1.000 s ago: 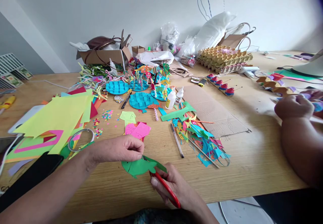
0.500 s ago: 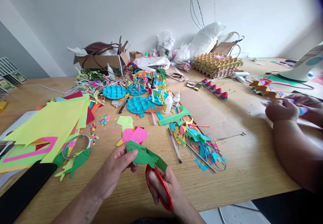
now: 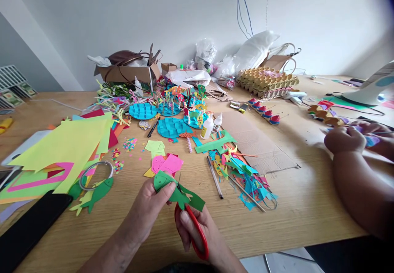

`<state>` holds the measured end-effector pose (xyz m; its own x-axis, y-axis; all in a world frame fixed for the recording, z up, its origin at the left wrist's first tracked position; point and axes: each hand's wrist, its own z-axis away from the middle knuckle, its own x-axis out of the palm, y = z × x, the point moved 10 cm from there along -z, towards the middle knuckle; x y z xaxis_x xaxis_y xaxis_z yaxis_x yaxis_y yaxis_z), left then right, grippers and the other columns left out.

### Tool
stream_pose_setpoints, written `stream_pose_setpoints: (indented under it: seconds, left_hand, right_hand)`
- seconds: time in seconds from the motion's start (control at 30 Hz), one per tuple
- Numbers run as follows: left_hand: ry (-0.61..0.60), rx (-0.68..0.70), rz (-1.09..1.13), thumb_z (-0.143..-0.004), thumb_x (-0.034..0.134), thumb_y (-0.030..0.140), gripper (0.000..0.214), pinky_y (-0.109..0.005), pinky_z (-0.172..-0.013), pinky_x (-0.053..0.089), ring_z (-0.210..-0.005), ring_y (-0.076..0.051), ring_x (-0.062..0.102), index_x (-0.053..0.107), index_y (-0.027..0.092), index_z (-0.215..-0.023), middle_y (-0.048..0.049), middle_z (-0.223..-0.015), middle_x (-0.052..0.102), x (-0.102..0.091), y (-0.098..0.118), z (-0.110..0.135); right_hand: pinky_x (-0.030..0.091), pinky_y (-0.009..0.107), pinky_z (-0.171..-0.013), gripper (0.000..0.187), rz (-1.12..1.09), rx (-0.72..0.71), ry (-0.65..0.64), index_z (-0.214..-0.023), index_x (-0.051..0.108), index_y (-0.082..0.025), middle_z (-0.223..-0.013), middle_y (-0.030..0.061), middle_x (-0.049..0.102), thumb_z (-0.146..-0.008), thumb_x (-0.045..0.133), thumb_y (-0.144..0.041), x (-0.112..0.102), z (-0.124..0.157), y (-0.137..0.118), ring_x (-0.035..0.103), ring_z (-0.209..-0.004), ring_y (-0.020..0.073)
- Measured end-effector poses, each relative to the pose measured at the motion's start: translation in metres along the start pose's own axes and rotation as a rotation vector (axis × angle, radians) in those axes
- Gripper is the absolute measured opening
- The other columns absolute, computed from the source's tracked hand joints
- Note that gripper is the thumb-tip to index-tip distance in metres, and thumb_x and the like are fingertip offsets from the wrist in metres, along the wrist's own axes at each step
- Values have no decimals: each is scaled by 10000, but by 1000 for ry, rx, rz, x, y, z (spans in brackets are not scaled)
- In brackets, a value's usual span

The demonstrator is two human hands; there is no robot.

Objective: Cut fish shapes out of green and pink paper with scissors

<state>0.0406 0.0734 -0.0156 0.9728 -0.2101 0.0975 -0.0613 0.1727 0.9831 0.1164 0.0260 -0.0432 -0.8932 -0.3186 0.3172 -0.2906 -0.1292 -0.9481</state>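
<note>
My left hand (image 3: 150, 207) pinches a green paper fish cut-out (image 3: 172, 191) and holds it up above the wooden table (image 3: 292, 207). My right hand (image 3: 197, 234) grips red-handled scissors (image 3: 193, 230), whose blades meet the fish's lower edge. A finished green paper fish (image 3: 98, 193) lies on the table to the left, beside a metal ring (image 3: 95, 174). Pink paper pieces (image 3: 168, 164) lie just beyond my hands.
Stacked coloured sheets (image 3: 67, 145) lie at left, a black phone (image 3: 27, 228) at front left. Paper scraps, a pencil (image 3: 214, 177) and glue bottles (image 3: 211, 125) fill the middle. Another person's hands (image 3: 353, 139) work at right. Egg trays (image 3: 266, 78) and a cardboard box (image 3: 126, 74) stand at the back.
My left hand lifted the green fish off the table and turned it upright. My right hand followed with the scissors, which now cut at its edge.
</note>
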Motion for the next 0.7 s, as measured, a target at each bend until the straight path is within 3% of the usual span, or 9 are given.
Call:
stream_pose_setpoints:
  seconds: [0.37,0.7]
  left_hand:
    - [-12,-16,-49,-773,555,327,214,-240,-604,369,-599,-131,410,517,184,-618,39,-584,474,5,2,-2]
    - [-45,-34,-85,-780,535,322,207,-237,-613,357,-612,-131,402,483,190,-628,47,-598,458,6,2,-2]
  right_hand:
    - [237,177,-354,460,1,38,8,-871,513,-150,-478,-85,381,-813,460,-603,-2,0,4,280,-330,42]
    - [230,175,-348,442,13,42,6,-669,414,-185,-417,-91,361,-806,471,-601,-5,2,6,264,-320,41]
